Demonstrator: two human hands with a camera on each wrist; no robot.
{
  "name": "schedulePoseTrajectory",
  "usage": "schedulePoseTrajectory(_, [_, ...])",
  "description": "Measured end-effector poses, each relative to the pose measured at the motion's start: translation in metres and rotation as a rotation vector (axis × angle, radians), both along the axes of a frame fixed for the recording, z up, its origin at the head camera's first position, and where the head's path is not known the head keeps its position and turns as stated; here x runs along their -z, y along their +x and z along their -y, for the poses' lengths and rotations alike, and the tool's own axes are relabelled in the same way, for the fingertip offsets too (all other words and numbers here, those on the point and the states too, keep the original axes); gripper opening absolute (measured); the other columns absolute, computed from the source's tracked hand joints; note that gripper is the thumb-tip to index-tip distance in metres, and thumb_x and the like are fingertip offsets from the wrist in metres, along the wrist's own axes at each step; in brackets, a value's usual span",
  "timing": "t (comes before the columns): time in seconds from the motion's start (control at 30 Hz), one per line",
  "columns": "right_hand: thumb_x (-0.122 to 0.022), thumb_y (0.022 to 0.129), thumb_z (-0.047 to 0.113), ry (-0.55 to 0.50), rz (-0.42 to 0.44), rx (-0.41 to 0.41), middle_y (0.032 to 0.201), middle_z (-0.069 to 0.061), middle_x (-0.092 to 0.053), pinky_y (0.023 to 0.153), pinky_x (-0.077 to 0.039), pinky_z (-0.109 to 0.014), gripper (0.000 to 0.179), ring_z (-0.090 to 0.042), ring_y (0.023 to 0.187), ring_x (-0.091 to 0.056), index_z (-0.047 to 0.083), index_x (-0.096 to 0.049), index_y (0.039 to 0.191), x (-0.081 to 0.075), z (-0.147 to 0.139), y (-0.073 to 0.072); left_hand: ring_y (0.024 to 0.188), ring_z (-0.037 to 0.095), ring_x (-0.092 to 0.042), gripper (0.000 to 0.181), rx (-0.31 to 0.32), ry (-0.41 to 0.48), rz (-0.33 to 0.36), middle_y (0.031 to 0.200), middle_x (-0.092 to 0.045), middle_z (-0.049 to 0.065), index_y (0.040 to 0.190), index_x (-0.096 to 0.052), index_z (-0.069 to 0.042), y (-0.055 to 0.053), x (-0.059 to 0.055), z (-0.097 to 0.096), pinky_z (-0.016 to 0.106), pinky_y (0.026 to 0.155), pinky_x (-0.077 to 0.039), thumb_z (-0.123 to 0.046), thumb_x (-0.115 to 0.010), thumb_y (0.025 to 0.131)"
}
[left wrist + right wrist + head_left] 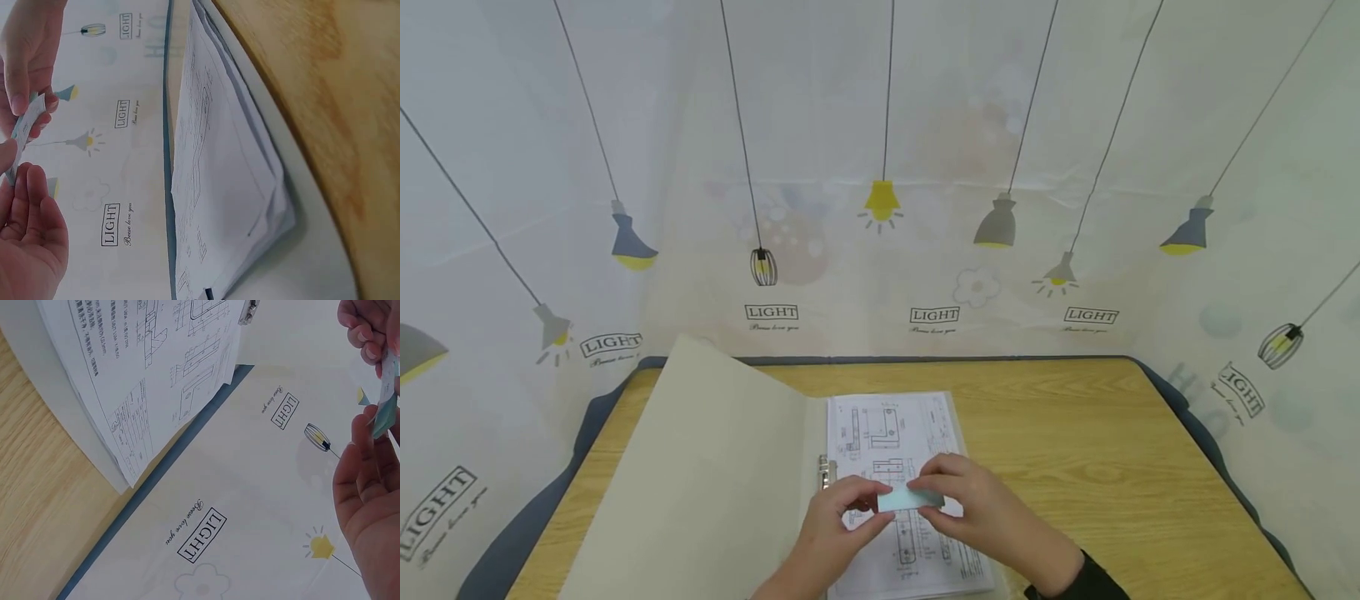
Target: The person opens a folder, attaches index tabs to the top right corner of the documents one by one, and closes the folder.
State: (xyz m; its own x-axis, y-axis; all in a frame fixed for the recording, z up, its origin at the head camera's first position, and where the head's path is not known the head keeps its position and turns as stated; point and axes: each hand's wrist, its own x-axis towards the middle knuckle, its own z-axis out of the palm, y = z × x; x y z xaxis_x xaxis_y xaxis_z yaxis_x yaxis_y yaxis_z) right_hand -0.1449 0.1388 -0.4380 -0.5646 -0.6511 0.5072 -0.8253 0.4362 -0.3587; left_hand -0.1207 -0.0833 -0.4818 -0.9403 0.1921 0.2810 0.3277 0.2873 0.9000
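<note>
A small light-blue paper strip is held level between both hands, above the printed drawing sheets. My left hand pinches its left end between thumb and fingers. At the other end my right hand grips it the same way. The wrist views show one face of the strip pale with faint print, and a teal part at one end. Beneath the hands, the stack of drawing sheets lies in an open cream folder; the hands cover part of the top sheet.
The folder's cover stands raised to the left, with a metal clip at the spine. A wood-grain table extends to the right. A cloth printed with lamps surrounds the table behind and at both sides.
</note>
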Motion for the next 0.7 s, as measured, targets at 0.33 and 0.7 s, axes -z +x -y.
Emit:
schedulePoseTrajectory(0.33, [-0.079, 0.076, 0.019, 0.022, -0.012, 0.030, 0.097, 0.008, -0.059, 0.074, -0.046, -0.012, 0.024, -0.003, 0.084, -0.052, 0.014, -0.071, 0.099, 0.0005, -0.0038, 0.0050, 0.079, 0.006, -0.059, 0.023, -0.005, 0.052, 0.024, 0.089, -0.066, -0.008, 0.095, -0.069, -0.020, 0.0086, -0.0070, 0.0030, 0.025, 0.075, -0.053, -0.010, -0.078, 0.076])
schedulePoseTrajectory(0.7, [-0.075, 0.081, 0.021, 0.087, 0.037, 0.086, 0.095, 0.012, -0.059, 0.072, -0.048, -0.016, 0.014, -0.001, 0.083, -0.050, 0.017, -0.073, 0.094, -0.0016, -0.0013, 0.0066, 0.079, 0.006, -0.057, 0.021, -0.013, -0.038, 0.065, 0.091, -0.067, -0.003, 0.096, -0.069, -0.014, 0.0088, -0.0084, 0.0019, 0.022, 0.075, -0.052, -0.007, -0.076, 0.078])
